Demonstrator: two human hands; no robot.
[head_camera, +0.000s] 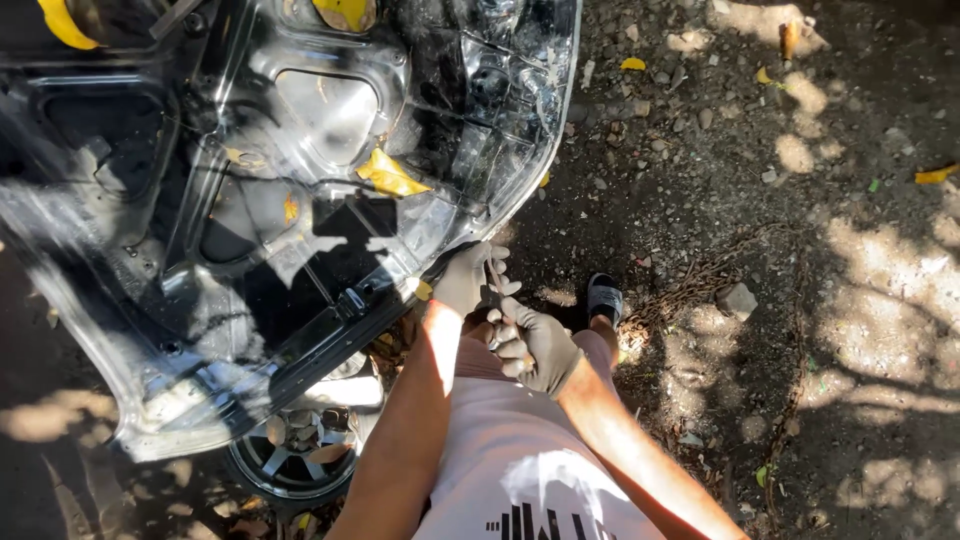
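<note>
Down low, gloved left hand (466, 278) clenched on the lower edge of a black car door panel (300, 180), gloved right hand (537, 345) just beside it with fingers curled, grip unclear, yellow leaves (390, 176) on the panel, wheel (290, 455) beneath, sandalled foot (604, 298) on gravel (760, 250).

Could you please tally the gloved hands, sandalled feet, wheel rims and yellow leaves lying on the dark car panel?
Gloved hands: 2, the left hand and the right hand
Sandalled feet: 1, the sandal
Wheel rims: 1, the wheel rim
Yellow leaves on the car panel: 3, one being the large leaf
Total: 7
</note>
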